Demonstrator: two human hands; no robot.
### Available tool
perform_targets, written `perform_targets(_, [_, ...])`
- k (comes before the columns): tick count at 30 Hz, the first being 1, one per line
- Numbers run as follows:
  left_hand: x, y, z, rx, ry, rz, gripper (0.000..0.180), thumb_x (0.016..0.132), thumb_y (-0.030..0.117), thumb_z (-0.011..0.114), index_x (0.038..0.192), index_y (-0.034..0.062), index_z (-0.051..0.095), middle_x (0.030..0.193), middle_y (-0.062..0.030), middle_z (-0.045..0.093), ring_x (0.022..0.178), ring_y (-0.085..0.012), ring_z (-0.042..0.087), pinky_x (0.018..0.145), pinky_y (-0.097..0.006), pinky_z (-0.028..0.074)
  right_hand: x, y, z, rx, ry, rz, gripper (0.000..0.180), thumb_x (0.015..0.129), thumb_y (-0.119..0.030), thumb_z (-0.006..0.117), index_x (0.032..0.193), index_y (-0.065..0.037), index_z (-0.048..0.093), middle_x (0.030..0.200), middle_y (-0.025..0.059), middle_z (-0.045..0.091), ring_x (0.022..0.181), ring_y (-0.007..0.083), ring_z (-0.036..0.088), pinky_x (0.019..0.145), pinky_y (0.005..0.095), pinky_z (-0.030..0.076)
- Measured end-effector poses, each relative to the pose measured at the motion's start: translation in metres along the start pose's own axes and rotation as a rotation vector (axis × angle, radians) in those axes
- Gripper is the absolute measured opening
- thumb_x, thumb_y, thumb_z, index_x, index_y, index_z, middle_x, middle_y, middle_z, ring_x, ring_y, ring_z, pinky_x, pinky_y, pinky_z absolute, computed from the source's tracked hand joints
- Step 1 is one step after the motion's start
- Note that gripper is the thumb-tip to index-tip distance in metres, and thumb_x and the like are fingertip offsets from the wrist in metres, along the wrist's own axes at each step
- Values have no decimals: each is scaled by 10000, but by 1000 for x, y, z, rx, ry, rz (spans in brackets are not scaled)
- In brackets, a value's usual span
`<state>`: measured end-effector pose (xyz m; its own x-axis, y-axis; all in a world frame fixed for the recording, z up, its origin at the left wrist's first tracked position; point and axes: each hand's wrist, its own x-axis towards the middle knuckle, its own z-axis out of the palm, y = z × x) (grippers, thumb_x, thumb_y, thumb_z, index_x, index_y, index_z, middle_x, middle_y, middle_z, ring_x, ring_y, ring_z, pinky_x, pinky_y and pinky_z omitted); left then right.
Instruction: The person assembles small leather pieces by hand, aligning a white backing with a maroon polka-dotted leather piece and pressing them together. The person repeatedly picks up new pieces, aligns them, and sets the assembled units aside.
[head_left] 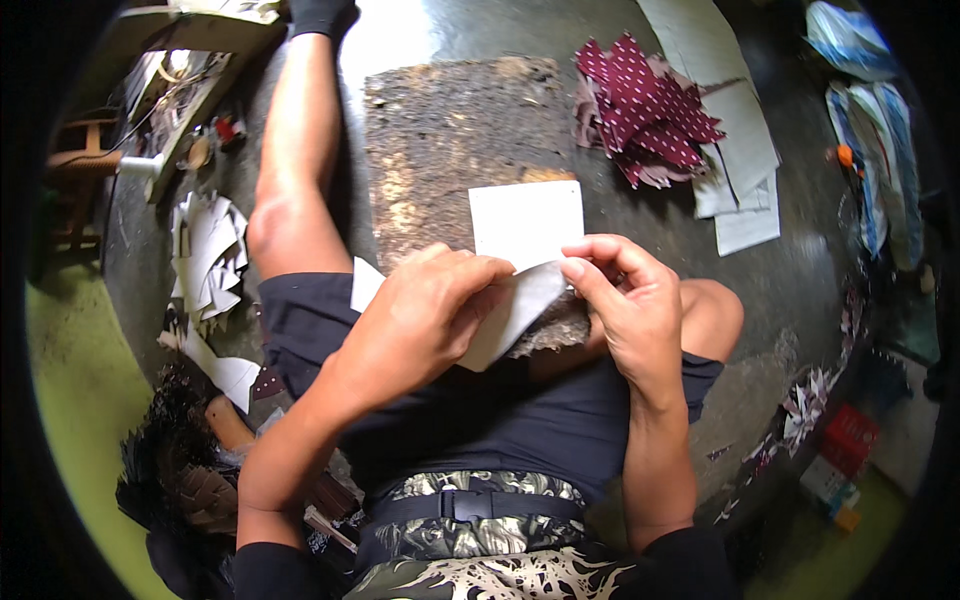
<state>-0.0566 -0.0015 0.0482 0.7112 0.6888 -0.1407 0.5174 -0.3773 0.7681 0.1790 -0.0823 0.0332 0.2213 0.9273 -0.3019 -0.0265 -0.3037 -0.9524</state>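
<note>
Both my hands are over my lap, pinching a pale grey-white sheet (531, 299) by its upper edge. My left hand (430, 305) has thumb and fingers closed on its left side, and the back of the hand hides part of the grip. At the sheet's upper right corner, the thumb and forefinger of my right hand (625, 300) press together. Just beyond the fingertips a white square piece (527, 218) lies on a worn, rough board (465, 110). I cannot tell whether it touches the held sheet. Another white piece (366, 284) shows beside my left wrist.
Maroon dotted cut pieces (650, 110) are heaped right of the board, beside large pale sheets (735, 150). White cut pieces (208, 255) are piled left of my leg. Plastic-wrapped bundles (880, 160) stand at far right, a wooden frame (200, 35) at upper left, dark scraps (170, 440) at lower left.
</note>
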Motion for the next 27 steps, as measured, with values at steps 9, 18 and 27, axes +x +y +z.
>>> perform_targets(9, [39, -1, 66, 97, 411, 182, 375, 934, 142, 898, 1287, 97, 782, 1129, -110, 766, 1012, -345, 719, 914, -474, 579, 20, 35, -9, 200, 7, -83, 113, 1072, -41, 824, 1157, 33, 812, 1059, 17, 814, 930, 76, 750, 872, 244, 600])
perform_targets(18, [48, -7, 68, 136, 463, 231, 284, 906, 215, 929, 1174, 169, 848, 1042, -9, 748, 926, -254, 670, 829, -420, 522, 33, 48, -25, 249, -33, 15, 151, 1108, -126, 810, 1188, 2, 804, 1054, 8, 784, 928, 58, 697, 841, 231, 573])
perform_targets(27, [47, -6, 65, 187, 429, 243, 308, 875, 176, 970, 1170, 162, 886, 1023, -30, 761, 873, -246, 684, 800, -407, 555, 39, 45, -20, 105, 48, 84, 254, 1118, -252, 821, 1079, -2, 809, 844, -60, 714, 746, 11, 616, 653, 207, 496])
